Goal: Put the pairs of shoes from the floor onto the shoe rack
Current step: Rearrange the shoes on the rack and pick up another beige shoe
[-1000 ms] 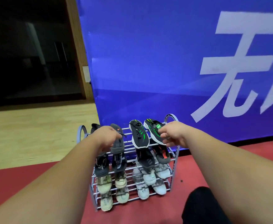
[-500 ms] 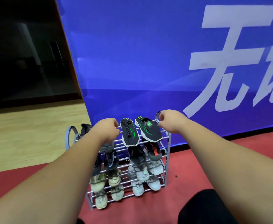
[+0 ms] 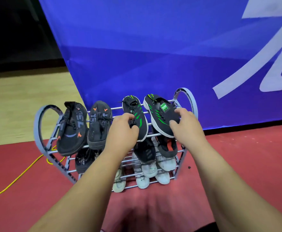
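Note:
A grey metal shoe rack [image 3: 41, 129] stands on the red floor against a blue banner. Its top shelf carries a black pair with orange marks [image 3: 73, 129] on the left and a black pair with green stripes on the right. My left hand [image 3: 122, 133] grips the left green-striped shoe [image 3: 139, 118] at its laces. My right hand [image 3: 185, 124] holds the heel end of the right green-striped shoe [image 3: 158, 113], fingers curled over its collar. The lower shelves hold dark shoes [image 3: 82, 160] and white and pale shoes [image 3: 149, 169], partly hidden by my arms.
A blue banner [image 3: 153, 56] with white lettering hangs right behind the rack. A yellow cable [image 3: 18, 174] runs across the red floor at the left. Light wooden flooring [image 3: 19, 101] lies beyond, left of the banner.
My left hand has moved from the orange-marked shoe to the left green-striped shoe. My right hand has moved from the rack's right end onto the right green-striped shoe. The view has moved closer.

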The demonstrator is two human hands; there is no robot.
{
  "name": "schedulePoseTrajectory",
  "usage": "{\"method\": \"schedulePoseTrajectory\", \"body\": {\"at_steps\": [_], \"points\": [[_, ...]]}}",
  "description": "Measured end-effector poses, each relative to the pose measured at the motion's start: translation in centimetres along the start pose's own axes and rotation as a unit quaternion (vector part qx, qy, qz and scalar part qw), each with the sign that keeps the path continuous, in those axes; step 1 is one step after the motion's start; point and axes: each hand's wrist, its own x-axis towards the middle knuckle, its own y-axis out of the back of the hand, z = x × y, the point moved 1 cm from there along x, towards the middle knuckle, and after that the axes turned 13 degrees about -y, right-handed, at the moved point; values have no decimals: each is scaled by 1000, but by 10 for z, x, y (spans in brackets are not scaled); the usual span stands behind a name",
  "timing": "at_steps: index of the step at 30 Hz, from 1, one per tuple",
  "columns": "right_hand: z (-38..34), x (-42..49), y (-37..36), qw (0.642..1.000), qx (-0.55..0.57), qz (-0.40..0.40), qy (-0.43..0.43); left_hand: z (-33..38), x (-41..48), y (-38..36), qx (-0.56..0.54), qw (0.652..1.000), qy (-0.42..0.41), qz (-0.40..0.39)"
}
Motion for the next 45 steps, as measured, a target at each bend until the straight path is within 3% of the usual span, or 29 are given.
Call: {"method": "schedulePoseTrajectory", "body": {"at_steps": [7,14,18,21,25,29,35,38,45], "points": [[11,42,-10,994,93,20,-46,-20,31,-37,-46,998,32,34],[23,49,-23,987,120,-22,-106,-12,64,-63,70,995,36,-63],[24,52,-19,989,59,-29,-129,-10,60,-71,143,983,14,-118],[25,44,-14,982,-15,-73,-173,-16,56,-69,167,975,1,-145],[28,31,-18,944,71,-193,-259,-20,53,-62,147,978,-15,-146],[25,25,-20,906,260,-198,-268,-18,53,-56,61,990,-24,-127],[12,29,-9,817,484,-140,-280,-18,55,-38,-150,987,41,35],[7,30,-5,764,569,-133,-273,-22,58,-32,-280,951,84,99],[12,36,0,681,675,-128,-252,-28,63,-24,-507,837,189,76]]}}
